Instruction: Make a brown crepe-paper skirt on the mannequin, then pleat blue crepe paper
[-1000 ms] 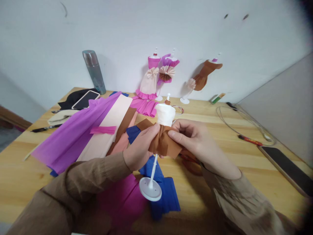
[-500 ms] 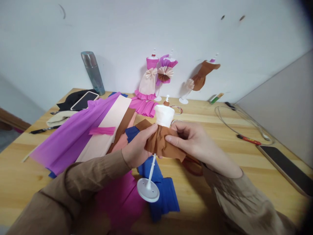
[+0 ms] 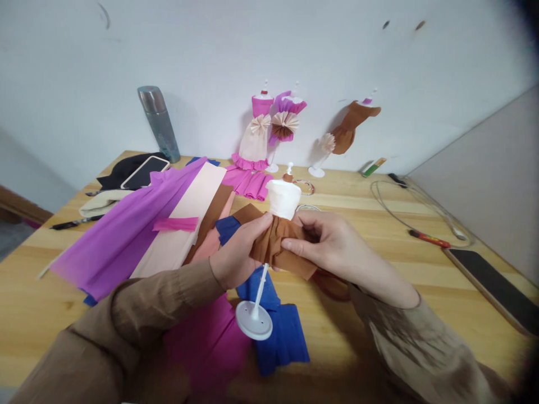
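A miniature dress form (image 3: 284,199) with a white bodice is held up slightly tilted, its round base (image 3: 254,321) clear of the tabletop. Brown crepe paper (image 3: 275,241) wraps its lower part in gathered folds. My left hand (image 3: 240,249) grips the form and the paper at the waist, thumb pressed on the front and the other fingers mostly hidden behind. My right hand (image 3: 330,241) pinches the brown paper between thumb and fingers on the right side, with a loose end hanging below. Blue crepe paper (image 3: 282,339) and magenta crepe paper (image 3: 210,348) lie underneath.
Purple crepe paper (image 3: 126,235) and other coloured sheets spread over the left. Several dressed forms, one in a pink-and-cream dress (image 3: 255,137), stand along the wall. A flask (image 3: 160,123), phones (image 3: 147,171), a cable (image 3: 379,207) and a red-handled tool (image 3: 429,239) lie around the table.
My right thumb has shifted slightly left over the brown paper, which looks more bunched at the front. The form's base has risen a little; my left hand keeps its grip.
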`<state>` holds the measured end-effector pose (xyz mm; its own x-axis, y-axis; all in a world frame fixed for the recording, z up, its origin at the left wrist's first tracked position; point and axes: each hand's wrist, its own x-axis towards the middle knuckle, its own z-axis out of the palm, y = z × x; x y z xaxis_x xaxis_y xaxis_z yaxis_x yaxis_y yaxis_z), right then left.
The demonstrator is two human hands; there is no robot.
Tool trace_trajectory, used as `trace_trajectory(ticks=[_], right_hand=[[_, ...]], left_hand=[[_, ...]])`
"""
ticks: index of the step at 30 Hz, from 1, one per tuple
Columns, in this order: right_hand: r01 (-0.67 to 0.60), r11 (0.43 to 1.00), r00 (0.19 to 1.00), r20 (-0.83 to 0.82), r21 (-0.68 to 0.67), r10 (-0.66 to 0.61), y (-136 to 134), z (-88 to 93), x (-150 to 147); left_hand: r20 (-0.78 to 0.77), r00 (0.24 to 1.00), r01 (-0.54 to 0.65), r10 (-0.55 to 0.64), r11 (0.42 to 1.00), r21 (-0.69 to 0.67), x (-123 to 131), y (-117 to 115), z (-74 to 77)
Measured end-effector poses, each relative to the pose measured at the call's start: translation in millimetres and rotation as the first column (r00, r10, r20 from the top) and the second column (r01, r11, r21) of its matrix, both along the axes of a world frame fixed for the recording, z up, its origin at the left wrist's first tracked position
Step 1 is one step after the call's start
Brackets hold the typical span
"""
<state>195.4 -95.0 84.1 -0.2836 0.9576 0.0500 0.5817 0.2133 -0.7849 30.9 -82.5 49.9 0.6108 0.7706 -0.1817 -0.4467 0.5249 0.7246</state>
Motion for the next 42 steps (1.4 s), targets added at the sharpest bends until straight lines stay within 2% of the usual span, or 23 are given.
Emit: trace_trajectory(ticks=[3,7,12,14,20,24,27,30,37,42], right_hand=[[0.003,1.000,0.998,0.057,0.023,-0.005,0.4,0.8,2.2],[-0.003,1.000,0.998,0.062,-0.016,0.004,-0.6,1.7,2.5],[-0.061,0.989,0.996,-0.068,-0.137,0.052,-1.8,7.4,3.7],[-0.066,0.989,0.994,-0.098,-0.135,0.053,-1.6,9.6,6.5],[-0.035,0.992,0.991,-0.133,-0.120,0.019,-1.4,11.2,9.8],[0.049,0.995,0.970,-0.233,-0.090,-0.069,-3.0,10.1,3.0],[0.084,0.991,0.952,-0.287,-0.101,-0.110,-4.6,9.0,-0.7],[0.082,0.984,0.951,-0.284,-0.157,-0.125,-6.6,7.8,-2.0],[0.029,0.978,0.945,-0.314,-0.206,-0.094,-9.0,6.7,-3.1],[0.031,0.993,0.976,-0.209,-0.115,-0.055,-5.8,4.3,-1.1]], left_hand=[[0.000,1.000,0.004,-0.004,0.999,0.033,-0.3,0.2,1.1],[-0.006,1.000,0.003,-0.002,1.000,0.016,-0.4,0.1,1.4],[0.027,1.000,-0.008,0.009,1.000,-0.007,-0.2,0.0,-1.2],[0.051,0.999,-0.006,0.006,1.000,-0.003,0.1,0.7,-3.0],[0.112,0.994,-0.005,0.006,1.000,-0.016,0.8,4.2,-4.3],[0.148,0.987,-0.062,0.061,0.998,-0.003,1.2,3.8,-1.5],[0.195,0.980,-0.020,0.030,0.999,-0.049,1.9,2.9,1.8],[0.243,0.970,0.004,0.009,0.999,-0.052,2.9,3.1,4.7],[0.189,0.979,-0.065,0.081,0.994,-0.087,4.5,5.0,4.0],[0.210,0.972,-0.094,0.107,0.993,-0.072,4.2,3.4,2.1]])
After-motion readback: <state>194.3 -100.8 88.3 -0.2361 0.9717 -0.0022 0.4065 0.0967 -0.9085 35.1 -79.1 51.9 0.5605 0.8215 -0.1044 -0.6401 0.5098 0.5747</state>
